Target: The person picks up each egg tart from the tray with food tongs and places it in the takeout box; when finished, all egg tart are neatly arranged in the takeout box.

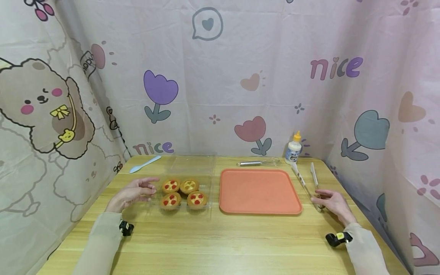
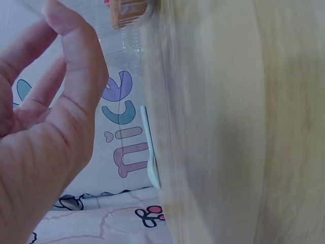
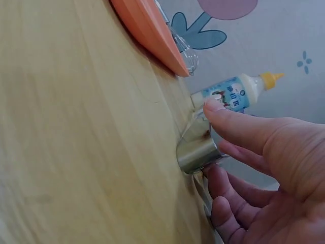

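A pair of metal tongs [image 1: 319, 206] with pale patterned tips lies spread on the table at the right. My right hand [image 1: 331, 204] holds it near the bent end, thumb on one side and curled fingers on the other. In the right wrist view the shiny bend [image 3: 197, 155] shows between thumb and fingers. My left hand [image 1: 132, 194], its fingers loosely bent and apart, hovers at the left edge of an opened clear plastic box [image 1: 210, 187]. Inside the box sit several small tarts [image 1: 170, 186] with red or yellow topping. Whether the left fingertips touch the plastic I cannot tell.
An orange tray [image 1: 260, 191] lies between the box and the tongs. Behind it are a whisk [image 1: 259, 162] and a white squeeze bottle [image 1: 293, 149] with a yellow nozzle. A pale blue spatula [image 1: 145, 164] lies at the back left. Printed curtains [image 1: 220, 114] surround the wooden table.
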A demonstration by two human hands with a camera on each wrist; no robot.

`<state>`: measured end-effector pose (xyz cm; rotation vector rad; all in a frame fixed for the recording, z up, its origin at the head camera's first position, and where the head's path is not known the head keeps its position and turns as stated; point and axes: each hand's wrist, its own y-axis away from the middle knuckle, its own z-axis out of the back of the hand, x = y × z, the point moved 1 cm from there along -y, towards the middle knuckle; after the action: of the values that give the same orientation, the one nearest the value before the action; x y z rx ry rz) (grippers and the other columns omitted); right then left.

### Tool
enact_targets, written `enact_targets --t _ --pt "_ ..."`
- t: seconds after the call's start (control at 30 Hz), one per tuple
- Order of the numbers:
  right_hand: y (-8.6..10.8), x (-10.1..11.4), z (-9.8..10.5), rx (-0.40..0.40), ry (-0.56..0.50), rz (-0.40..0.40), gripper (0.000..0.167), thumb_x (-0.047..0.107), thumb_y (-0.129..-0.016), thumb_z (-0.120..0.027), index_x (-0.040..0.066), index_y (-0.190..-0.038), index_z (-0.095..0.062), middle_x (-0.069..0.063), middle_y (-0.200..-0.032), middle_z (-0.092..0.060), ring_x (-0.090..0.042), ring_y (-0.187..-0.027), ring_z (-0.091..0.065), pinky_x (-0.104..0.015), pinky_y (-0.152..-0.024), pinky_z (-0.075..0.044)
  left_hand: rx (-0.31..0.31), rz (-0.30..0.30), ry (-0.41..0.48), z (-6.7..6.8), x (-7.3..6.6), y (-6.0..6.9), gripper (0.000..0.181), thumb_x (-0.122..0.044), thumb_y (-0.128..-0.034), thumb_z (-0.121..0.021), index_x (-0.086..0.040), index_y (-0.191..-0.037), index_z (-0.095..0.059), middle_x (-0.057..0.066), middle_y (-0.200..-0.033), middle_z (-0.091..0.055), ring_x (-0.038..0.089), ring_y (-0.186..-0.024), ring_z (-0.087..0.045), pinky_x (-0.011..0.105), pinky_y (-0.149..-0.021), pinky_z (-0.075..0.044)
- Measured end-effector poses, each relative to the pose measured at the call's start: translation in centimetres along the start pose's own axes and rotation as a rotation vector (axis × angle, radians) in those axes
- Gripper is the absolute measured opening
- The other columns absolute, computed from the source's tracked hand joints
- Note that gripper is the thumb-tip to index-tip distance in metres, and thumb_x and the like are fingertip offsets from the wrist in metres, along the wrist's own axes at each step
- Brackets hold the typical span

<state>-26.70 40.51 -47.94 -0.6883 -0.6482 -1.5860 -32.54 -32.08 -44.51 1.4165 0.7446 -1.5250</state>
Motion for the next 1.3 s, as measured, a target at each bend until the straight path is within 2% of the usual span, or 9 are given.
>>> enact_targets --t 0.2,0.33,0.5,0.6,0.67,0.87,1.03,1.17,1.3 --pt "-0.1 0.2 0.2 0.004 0.007 0.005 0.076 0.041 -0.088 -0.072 -0.008 -0.141 -0.045 -0.030 -0.144 -0.045 -0.048 -0.129 -0.045 -0.045 -0.095 -0.046 -0.007 0.001 -0.028 0.1 0.0 0.0 0.070 -0.005 -0.0932 -0.063 0.004 -0.151 -0.024 0.014 -0.114 -0.058 0.024 -0.098 -0.063 0.038 -0.083 -0.058" --pt "-0.3 0.8 0.1 -0.042 0.033 0.022 0.074 0.042 -0.089 -0.071 -0.004 -0.142 -0.047 -0.030 -0.140 -0.049 -0.044 -0.122 -0.051 -0.035 -0.086 -0.046 0.009 -0.012 -0.041 0.2 -0.1 -0.1 0.071 -0.005 -0.0931 -0.062 0.003 -0.151 -0.023 0.016 -0.115 -0.058 0.026 -0.098 -0.063 0.040 -0.085 -0.058" --pt "-1.0 2.7 -0.6 -0.064 -0.015 0.038 0.063 0.035 -0.089 -0.072 -0.002 -0.136 -0.054 -0.022 -0.124 -0.060 -0.017 -0.092 -0.059 -0.024 -0.069 -0.046 0.012 -0.017 -0.061 0.4 -0.2 -0.2 0.067 -0.009 -0.0947 -0.061 0.004 -0.150 -0.025 0.022 -0.118 -0.058 0.030 -0.101 -0.063 0.043 -0.087 -0.057" --pt "-1.7 4.0 -1.3 -0.019 -0.043 0.085 0.056 0.026 -0.090 -0.072 -0.005 -0.133 -0.056 -0.017 -0.113 -0.064 -0.009 -0.083 -0.056 -0.024 -0.066 -0.050 -0.006 -0.009 -0.070 0.4 -0.2 -0.3 0.063 -0.011 -0.0967 -0.058 0.005 -0.149 -0.027 0.025 -0.121 -0.057 0.031 -0.104 -0.063 0.044 -0.091 -0.056" --pt "-2.2 4.9 -1.8 0.014 -0.034 0.131 0.054 0.023 -0.090 -0.072 -0.007 -0.132 -0.056 -0.017 -0.109 -0.066 -0.010 -0.085 -0.056 -0.025 -0.069 -0.051 -0.030 -0.002 -0.063 0.3 -0.2 -0.5 0.061 -0.010 -0.0973 -0.057 0.006 -0.148 -0.028 0.028 -0.125 -0.054 0.033 -0.108 -0.061 0.046 -0.095 -0.054" --pt "-3.6 7.7 -3.6 0.127 -0.101 0.186 0.052 0.018 -0.090 -0.072 -0.006 -0.132 -0.056 -0.020 -0.111 -0.066 -0.016 -0.088 -0.061 -0.030 -0.069 -0.055 -0.130 -0.004 -0.072 -0.2 -0.6 -1.0 0.056 -0.010 -0.0987 -0.055 0.009 -0.145 -0.030 0.030 -0.136 -0.042 0.034 -0.117 -0.055 0.052 -0.106 -0.045" --pt "-4.5 9.7 -5.8 0.190 -0.141 0.244 0.049 0.017 -0.089 -0.073 -0.004 -0.131 -0.058 -0.019 -0.110 -0.068 -0.014 -0.086 -0.062 -0.030 -0.063 -0.053 -0.255 -0.008 -0.115 -0.6 -1.1 -1.7 0.048 -0.011 -0.1005 -0.053 0.007 -0.142 -0.037 0.025 -0.134 -0.046 0.029 -0.112 -0.056 0.050 -0.101 -0.050" --pt "-5.0 11.3 -8.1 0.251 -0.172 0.276 0.046 0.015 -0.091 -0.070 -0.003 -0.131 -0.058 -0.020 -0.114 -0.068 -0.014 -0.089 -0.064 -0.031 -0.064 -0.054 -0.371 -0.022 -0.145 -0.8 -1.3 -2.3 0.043 -0.012 -0.1002 -0.055 0.004 -0.138 -0.043 0.022 -0.131 -0.051 0.032 -0.115 -0.056 0.049 -0.098 -0.052" --pt "-5.1 13.2 -10.3 0.310 -0.205 0.277 0.045 0.016 -0.092 -0.068 -0.002 -0.132 -0.059 -0.022 -0.122 -0.066 -0.019 -0.097 -0.066 -0.035 -0.072 -0.056 -0.415 -0.041 -0.165 -0.9 -1.2 -3.0 0.041 -0.011 -0.1001 -0.054 0.005 -0.137 -0.045 0.028 -0.132 -0.050 0.037 -0.118 -0.054 0.051 -0.098 -0.051"
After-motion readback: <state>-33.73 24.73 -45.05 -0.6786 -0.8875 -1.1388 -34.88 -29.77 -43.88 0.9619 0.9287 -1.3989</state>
